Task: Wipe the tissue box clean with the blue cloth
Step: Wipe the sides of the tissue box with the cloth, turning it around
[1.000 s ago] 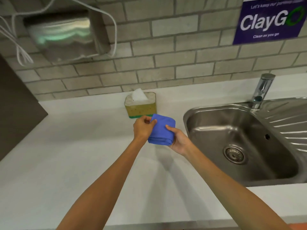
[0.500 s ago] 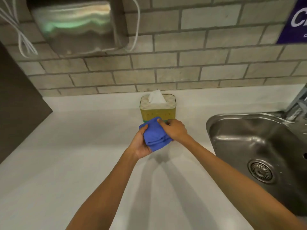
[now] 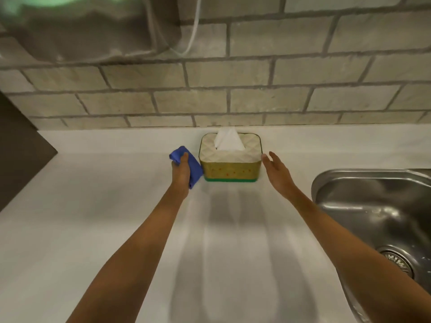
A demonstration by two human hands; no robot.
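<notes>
The tissue box (image 3: 229, 170) stands on the white counter near the brick wall. It has a quilted cream lid, yellow sides, a green base and a white tissue sticking up. My left hand (image 3: 180, 170) is just left of the box and grips the folded blue cloth (image 3: 194, 167), which lies against the box's left side. My right hand (image 3: 276, 170) hovers at the box's right side with fingers spread, holding nothing; its fingertips are close to the upper right corner of the box.
A steel sink (image 3: 377, 206) with a drain (image 3: 396, 262) sits at the right. A metal wall dispenser (image 3: 88, 26) with a white cable hangs above left. A dark panel (image 3: 16, 145) borders the counter (image 3: 105, 206) on the left.
Both hands held the cloth in front of the box before. Now the left hand alone has carried it to the box's left side, and the right hand has let go and opened at the right side.
</notes>
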